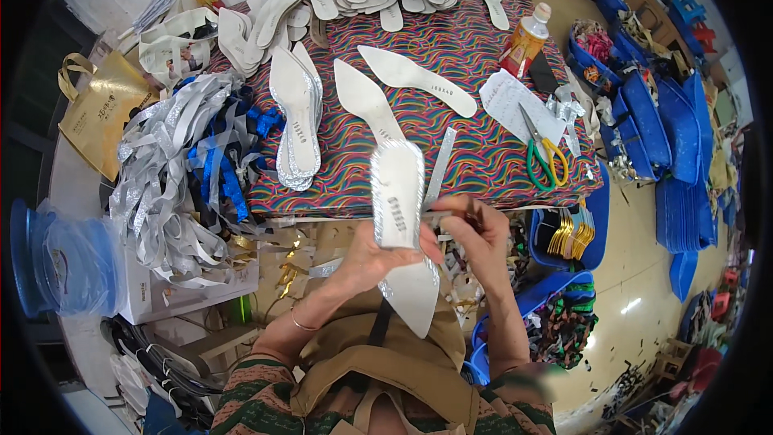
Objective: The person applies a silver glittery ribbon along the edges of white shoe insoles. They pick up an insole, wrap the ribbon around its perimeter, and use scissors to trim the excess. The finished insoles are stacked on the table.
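left grip (372,263) closed around pointed insole (398,185), long axis fore-and-aft | right grip (481,232) pinching silver strip (440,164), just right of insole

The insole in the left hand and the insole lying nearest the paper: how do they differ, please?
The held insole has silvery edging; the lying insole has a plain edge. The held insole's toe points down in the picture; the lying insole's toe points up and left. Both are white, with pointed toes and dark print toward the heel.
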